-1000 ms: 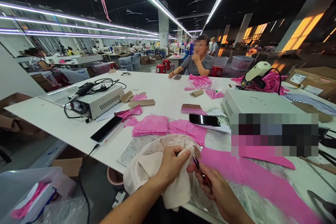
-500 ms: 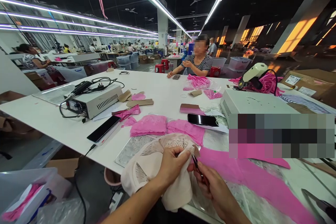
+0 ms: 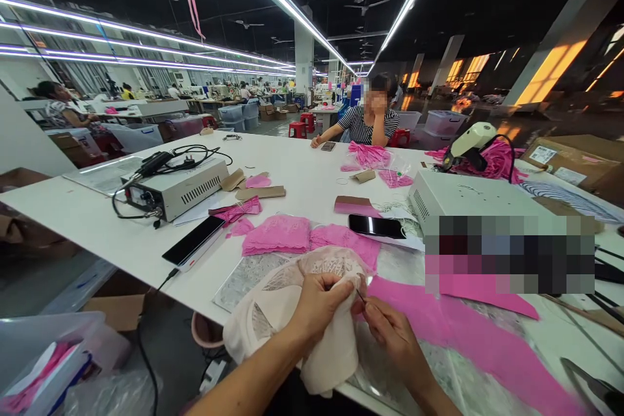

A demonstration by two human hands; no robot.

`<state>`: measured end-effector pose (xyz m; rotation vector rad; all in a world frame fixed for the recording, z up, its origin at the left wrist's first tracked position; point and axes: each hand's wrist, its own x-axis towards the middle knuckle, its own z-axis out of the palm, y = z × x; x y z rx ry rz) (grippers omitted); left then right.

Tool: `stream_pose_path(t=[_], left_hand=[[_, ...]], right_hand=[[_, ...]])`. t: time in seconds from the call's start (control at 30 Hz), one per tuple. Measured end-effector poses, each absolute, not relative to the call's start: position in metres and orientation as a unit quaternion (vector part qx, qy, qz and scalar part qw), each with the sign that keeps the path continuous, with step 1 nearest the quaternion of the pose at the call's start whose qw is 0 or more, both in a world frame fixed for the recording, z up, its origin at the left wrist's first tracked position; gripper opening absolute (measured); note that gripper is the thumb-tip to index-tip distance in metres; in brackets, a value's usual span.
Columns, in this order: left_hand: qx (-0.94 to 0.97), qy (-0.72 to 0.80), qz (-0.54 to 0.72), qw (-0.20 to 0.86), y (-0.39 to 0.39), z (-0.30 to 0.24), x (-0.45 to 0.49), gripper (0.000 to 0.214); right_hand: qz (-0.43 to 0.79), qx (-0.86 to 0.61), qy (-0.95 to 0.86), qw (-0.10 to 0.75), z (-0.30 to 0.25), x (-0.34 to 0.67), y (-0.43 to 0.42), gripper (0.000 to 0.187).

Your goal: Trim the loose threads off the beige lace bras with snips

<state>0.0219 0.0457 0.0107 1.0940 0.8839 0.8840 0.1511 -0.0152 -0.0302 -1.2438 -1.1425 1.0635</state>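
Note:
A cream garment with lace panels (image 3: 273, 318) is bunched over the table's front edge. My left hand (image 3: 316, 305) is closed on it, thumb and fingers pinching the cloth near the lace edge. Just right of that pinch, my right hand (image 3: 392, 335) is closed around a slim, dark two-pronged tool (image 3: 360, 296). Its thin tip meets the fabric edge; most of the tool is hidden in my fingers, so its exact kind is unclear. Beyond the garment lie folded pink lace pieces (image 3: 275, 234), and a long pink cloth strip (image 3: 468, 318) stretches to the right.
A grey control box (image 3: 178, 188) with cables and a phone (image 3: 192, 242) stand left. Another phone (image 3: 377, 226) and a larger box (image 3: 468, 198) are at right. A person (image 3: 368, 123) sits across the table. A plastic bin (image 3: 53, 364) is lower left.
My right hand has turned slightly, and less of the two-pronged tool shows. My left hand keeps its pinch on the garment. The person opposite has raised a hand to the head.

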Motion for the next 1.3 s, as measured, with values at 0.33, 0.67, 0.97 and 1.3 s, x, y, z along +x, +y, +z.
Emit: stream_pose_path(t=[0.33, 0.67, 0.97, 1.3], left_hand=[[0.491, 0.419, 0.397, 0.652, 0.047, 0.011, 0.022, 0.042], [0.491, 0.398, 0.389, 0.670, 0.045, 0.010, 0.023, 0.038], [0.493, 0.365, 0.368, 0.699, 0.046, 0.018, 0.021, 0.035], [0.509, 0.426, 0.377, 0.646, 0.049, 0.006, 0.022, 0.035]], right_hand=[[0.516, -0.516, -0.445, 0.519, -0.028, 0.154, -0.013, 0.047], [0.528, -0.511, -0.417, 0.535, -0.025, 0.151, -0.014, 0.043], [0.515, -0.468, -0.459, 0.553, -0.035, 0.156, -0.008, 0.046], [0.401, -0.491, -0.485, 0.603, -0.011, 0.166, -0.007, 0.038]])
